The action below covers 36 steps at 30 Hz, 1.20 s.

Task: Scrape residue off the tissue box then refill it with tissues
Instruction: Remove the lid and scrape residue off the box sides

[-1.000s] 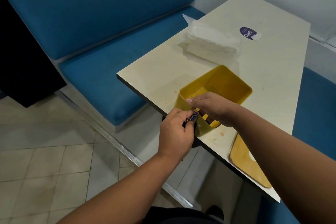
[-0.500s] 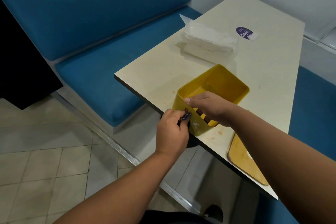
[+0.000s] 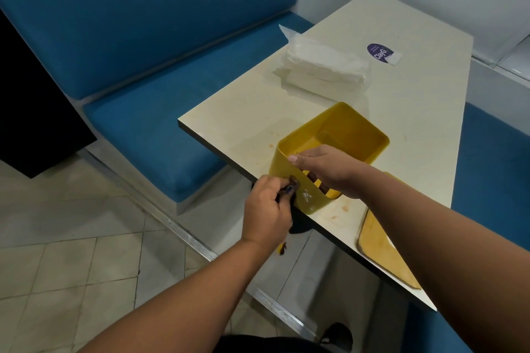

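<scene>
Head view, looking down from the person's own eye level. A pale cream tabletop [image 3: 329,112] ran away from the camera between two blue padded seats [image 3: 160,112]. At its near corner stood an open yellow tissue box [image 3: 341,135], tipped slightly, with its lower edge at the brink of the tabletop.

The right hand [image 3: 324,167] reached over the box's near rim, thumb lying along the top edge and fingers curled down inside the wall, gripping it firmly. The left hand [image 3: 268,209] was closed around a small dark scraping tool [image 3: 291,185], whose tip pressed against the outer face of the box. What kind of tool it was could not be made out. A few whitish flecks of residue [image 3: 307,196] showed on the yellow wall just beside the tip.

A flat yellow lid [image 3: 381,252] lay on the tabletop beside the box, partly covered by the right forearm. Farther along sat a clear plastic pack of white tissues [image 3: 321,69], well apart from the box. Beyond that was a purple oval sticker [image 3: 378,51]. Faint orange stains marked the tabletop near the box. Below, a pale tiled floor [image 3: 71,266] was visible.
</scene>
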Available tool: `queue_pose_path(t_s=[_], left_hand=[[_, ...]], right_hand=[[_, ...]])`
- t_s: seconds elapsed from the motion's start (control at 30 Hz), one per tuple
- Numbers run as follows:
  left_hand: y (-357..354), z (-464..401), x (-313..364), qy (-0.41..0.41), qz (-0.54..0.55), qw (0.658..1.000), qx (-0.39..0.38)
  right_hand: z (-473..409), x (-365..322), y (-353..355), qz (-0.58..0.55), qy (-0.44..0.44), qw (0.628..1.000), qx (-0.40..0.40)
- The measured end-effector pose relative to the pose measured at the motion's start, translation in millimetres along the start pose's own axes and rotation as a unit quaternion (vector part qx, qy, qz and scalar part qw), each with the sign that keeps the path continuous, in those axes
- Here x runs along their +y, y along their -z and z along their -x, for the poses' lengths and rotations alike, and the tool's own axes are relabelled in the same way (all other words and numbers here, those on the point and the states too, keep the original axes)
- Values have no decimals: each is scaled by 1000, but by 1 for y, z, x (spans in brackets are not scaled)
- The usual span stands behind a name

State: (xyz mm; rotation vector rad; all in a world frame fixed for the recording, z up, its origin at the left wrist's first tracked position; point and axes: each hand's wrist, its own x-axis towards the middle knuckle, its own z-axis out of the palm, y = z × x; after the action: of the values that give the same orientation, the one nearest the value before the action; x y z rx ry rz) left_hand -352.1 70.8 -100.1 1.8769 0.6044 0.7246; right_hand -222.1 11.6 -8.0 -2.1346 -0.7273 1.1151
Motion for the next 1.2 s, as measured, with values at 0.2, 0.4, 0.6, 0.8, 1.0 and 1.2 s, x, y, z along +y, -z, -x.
queue_pose_path(t_s=[0.2,0.4,0.6,0.8,1.0,1.2], left_hand=[[-4,3,-4,16,8,1000,-4],[-16,20,-10,189,85,978,19],[-35,23,7,208,93,972,51],[-32,21,12,196,119,972,47],[-28,17,15,252,114,960,43],[-30,9,45,201,141,965,88]], right_hand=[[0,1,-1,0,2,1000,2],[-2,2,-1,5,11,1000,23],[-5,5,-1,22,18,999,29],[-6,7,0,27,18,999,35],[-5,7,-1,26,12,999,39],[-6,5,-1,53,25,997,45]])
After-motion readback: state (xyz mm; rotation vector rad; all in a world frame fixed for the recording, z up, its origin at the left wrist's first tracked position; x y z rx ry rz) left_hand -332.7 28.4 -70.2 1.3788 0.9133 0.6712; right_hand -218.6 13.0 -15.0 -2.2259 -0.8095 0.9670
